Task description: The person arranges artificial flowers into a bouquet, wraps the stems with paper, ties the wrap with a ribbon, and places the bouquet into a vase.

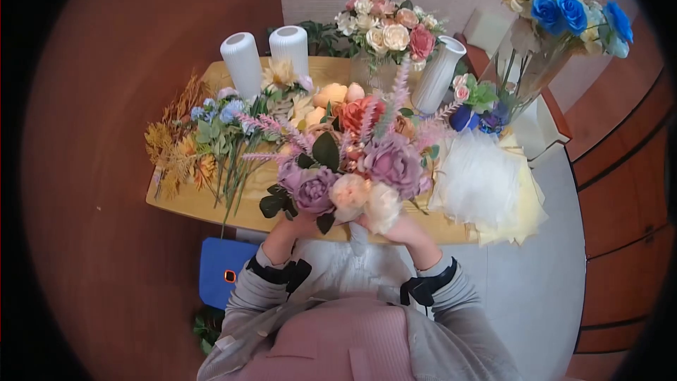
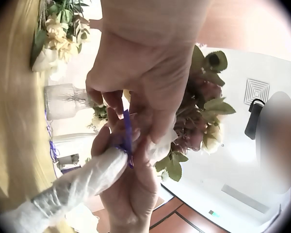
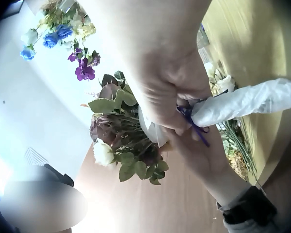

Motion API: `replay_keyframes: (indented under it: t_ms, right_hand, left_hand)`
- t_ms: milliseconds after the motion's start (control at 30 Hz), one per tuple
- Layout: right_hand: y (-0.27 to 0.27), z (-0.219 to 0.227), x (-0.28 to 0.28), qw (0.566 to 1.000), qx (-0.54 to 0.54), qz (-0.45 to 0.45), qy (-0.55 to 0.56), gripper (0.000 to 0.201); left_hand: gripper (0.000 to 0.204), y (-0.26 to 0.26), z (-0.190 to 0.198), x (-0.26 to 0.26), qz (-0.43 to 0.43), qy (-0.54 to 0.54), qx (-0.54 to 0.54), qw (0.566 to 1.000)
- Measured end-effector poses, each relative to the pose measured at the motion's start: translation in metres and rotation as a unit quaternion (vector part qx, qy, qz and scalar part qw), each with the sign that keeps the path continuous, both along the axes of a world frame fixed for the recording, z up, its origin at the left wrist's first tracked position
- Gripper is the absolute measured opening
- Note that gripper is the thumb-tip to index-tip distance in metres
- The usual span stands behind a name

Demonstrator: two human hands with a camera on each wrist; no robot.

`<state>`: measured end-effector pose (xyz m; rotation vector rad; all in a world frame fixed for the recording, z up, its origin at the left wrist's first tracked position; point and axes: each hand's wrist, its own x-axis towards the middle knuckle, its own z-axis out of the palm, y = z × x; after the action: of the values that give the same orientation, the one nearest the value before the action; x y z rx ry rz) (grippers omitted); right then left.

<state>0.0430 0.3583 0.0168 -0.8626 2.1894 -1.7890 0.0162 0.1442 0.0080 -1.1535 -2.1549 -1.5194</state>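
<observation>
A bouquet of mauve roses, peach and white blooms and dark leaves is held upright at the table's front edge. White wrapping covers its stems below the hands. Around the neck of this handle runs a thin purple ribbon, its loose end showing in both wrist views. My left hand curls its fingers at the neck and pinches the ribbon. From the other side my right hand grips the neck, thumb and fingers around it. In the head view the blooms partly cover both hands.
Loose artificial stems lie on the wooden table at the left. White vases and a glass vase of roses stand behind. Sheets of wrapping lie at right, near a tall vase with blue roses. A blue stool stands below left.
</observation>
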Motion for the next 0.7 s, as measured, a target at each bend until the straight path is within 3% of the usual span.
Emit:
replay_keyframes:
  t_ms: [33,67,100,167,200,300,467,600,633,667,700]
  right_hand:
    - [-0.007,0.014,-0.001,0.992,0.094,-0.013,0.081,0.045]
    - [-0.010,0.030,0.008,0.997,0.016,-0.026,-0.072,0.040]
    - [-0.015,0.027,0.008,0.997,0.016,-0.025,-0.069,0.040]
    - [-0.022,-0.005,0.009,0.991,-0.096,-0.082,-0.044,0.036]
    - [-0.013,-0.059,-0.008,0.942,0.101,-0.125,0.295,0.028]
    - [-0.008,-0.045,-0.024,0.927,0.096,-0.143,0.332,0.030]
    - [0.006,-0.031,-0.023,0.883,0.084,-0.192,0.419,0.035]
    - [-0.016,-0.007,-0.053,0.842,0.074,-0.224,0.486,0.039]
    - [-0.011,-0.003,-0.055,0.831,0.072,-0.229,0.502,0.040]
    - [-0.011,0.003,-0.063,0.820,0.069,-0.235,0.517,0.042]
    - [-0.007,0.003,-0.059,0.809,0.066,-0.242,0.531,0.043]
  left_hand:
    - [0.039,0.007,0.005,-0.012,-0.006,-0.002,-0.001,1.000]
    - [0.039,0.005,0.000,-0.007,-0.011,-0.006,-0.001,1.000]
    - [0.039,-0.002,-0.010,0.008,-0.015,-0.011,-0.002,1.000]
    - [0.039,-0.010,-0.020,0.017,-0.025,-0.020,-0.004,0.999]
    - [0.039,-0.006,-0.017,0.004,-0.030,-0.027,-0.005,0.999]
    - [0.039,-0.016,-0.030,0.007,-0.045,-0.048,-0.004,0.998]
    - [0.038,-0.010,-0.027,-0.038,-0.071,-0.084,-0.004,0.994]
    - [0.038,-0.032,-0.061,-0.013,-0.088,-0.113,0.002,0.990]
    - [0.038,-0.029,-0.038,-0.009,-0.092,-0.120,0.005,0.988]
    - [0.045,-0.015,-0.015,-0.006,-0.083,-0.163,0.171,0.968]
    - [0.045,-0.011,0.019,-0.003,-0.080,-0.164,0.173,0.968]
